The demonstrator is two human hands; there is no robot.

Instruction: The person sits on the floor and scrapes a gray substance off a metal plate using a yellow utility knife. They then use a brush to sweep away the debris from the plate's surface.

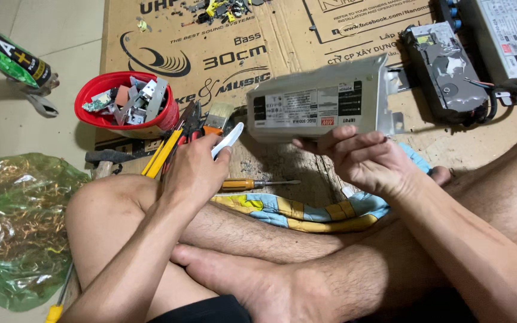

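My right hand [363, 160] holds a grey metal box-shaped power unit [321, 103] with labels on its side, lifted above the cardboard sheet [222, 54]. My left hand [197, 167] grips a small white-handled tool [227, 141] whose tip points toward the unit's left end. I sit cross-legged, with my knees and feet under both hands. An orange-handled screwdriver [252, 184] lies on the cardboard just below the unit.
A red bowl [94, 98] of metal parts stands at the left, beside pliers [172, 146], a brush [216, 119] and a hammer [106, 158]. Two more metal units [447, 75] lie at the upper right. A green plastic bag [16, 227] of scrap sits at the lower left.
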